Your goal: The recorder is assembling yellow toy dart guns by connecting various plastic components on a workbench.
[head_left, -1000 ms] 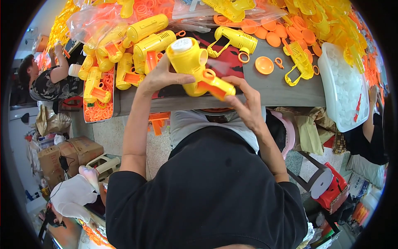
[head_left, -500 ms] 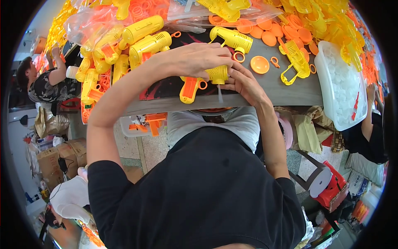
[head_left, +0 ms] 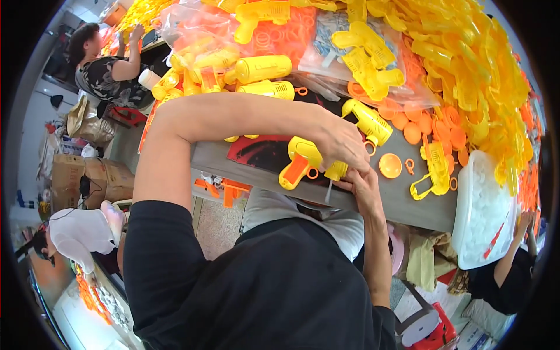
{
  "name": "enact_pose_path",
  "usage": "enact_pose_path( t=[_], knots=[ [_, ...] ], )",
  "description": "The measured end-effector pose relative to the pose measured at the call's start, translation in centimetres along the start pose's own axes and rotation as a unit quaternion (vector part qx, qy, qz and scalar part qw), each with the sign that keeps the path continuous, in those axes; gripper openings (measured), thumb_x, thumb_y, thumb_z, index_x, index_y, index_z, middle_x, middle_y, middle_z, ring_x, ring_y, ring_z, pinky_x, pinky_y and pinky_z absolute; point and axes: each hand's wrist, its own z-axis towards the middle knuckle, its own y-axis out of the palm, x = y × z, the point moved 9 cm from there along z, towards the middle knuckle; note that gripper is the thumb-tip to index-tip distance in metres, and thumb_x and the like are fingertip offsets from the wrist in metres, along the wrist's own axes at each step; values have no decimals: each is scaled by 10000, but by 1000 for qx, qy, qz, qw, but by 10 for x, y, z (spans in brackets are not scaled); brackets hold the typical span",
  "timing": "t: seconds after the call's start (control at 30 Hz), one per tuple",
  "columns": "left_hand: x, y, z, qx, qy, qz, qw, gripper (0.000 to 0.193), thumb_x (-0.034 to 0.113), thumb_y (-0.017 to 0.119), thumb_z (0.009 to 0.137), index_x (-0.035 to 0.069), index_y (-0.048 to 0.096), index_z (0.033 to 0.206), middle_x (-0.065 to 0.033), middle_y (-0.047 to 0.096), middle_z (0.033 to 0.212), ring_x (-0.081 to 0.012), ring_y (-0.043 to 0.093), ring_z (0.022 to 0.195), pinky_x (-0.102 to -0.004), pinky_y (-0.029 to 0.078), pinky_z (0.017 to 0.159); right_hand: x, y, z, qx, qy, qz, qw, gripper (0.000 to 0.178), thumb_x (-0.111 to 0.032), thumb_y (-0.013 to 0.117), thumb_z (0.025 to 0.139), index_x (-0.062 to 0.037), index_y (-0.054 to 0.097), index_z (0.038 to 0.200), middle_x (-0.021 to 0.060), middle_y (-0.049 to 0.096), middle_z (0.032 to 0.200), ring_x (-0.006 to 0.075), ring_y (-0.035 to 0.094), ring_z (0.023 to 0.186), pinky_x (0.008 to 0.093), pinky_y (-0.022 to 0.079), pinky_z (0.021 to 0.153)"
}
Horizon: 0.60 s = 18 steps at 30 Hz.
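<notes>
My left hand [head_left: 344, 143] reaches across from the left, bent over a yellow toy gun [head_left: 301, 149] with an orange grip panel and an orange ring trigger. Its fingers close on the gun's barrel end from above. From the right, my right hand [head_left: 364, 188] meets it there, fingertips pressed to the same end. A thin, pale, translucent stem [head_left: 329, 192] sticks out below the barrel toward me. My hands cover part of the barrel, and what the right fingertips pinch is hidden. Just beyond the hands lies another yellow gun body [head_left: 367, 121].
Orange discs [head_left: 412, 133], an orange cup [head_left: 390, 165] and a yellow half-shell [head_left: 433, 169] lie to the right. A white bin [head_left: 466, 233] of translucent pieces stands at the table's right edge. Yellow parts [head_left: 455, 70] pile up behind. Other people sit left and right.
The view has shifted, so the table sits lower and further right in it. Both hands stay together at the toy gun's barrel end, the left one curled further over it.
</notes>
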Motion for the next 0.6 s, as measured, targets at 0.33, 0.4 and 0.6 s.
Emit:
enact_pose_path(
  t=[0.33,0.4,0.6],
  knots=[
    [59,-36,-72,67,-115,137,982,255,110,637,816,69,471,1005,-96,548,939,-264,643,714,-397,522,595,-2,3,-6,4,30,12,999,434,-150,535,1021,16,430,1408,135,624,1278,248,683,1099,372,609,882],
    [70,-34,-106,91,-177,169,965,220,143,612,825,64,486,987,-84,511,894,-242,618,687,-412,523,601,2,-7,-3,22,35,9,999,437,-164,497,1033,8,422,1427,138,615,1300,263,679,1112,386,601,887],
    [95,-98,-238,421,-385,142,809,297,-38,741,733,16,594,984,-96,683,1055,-278,682,919,-328,544,815,-10,5,-1,22,37,1,999,470,-155,483,1027,10,405,1460,140,596,1349,255,662,1143,391,570,927]
  ],
)
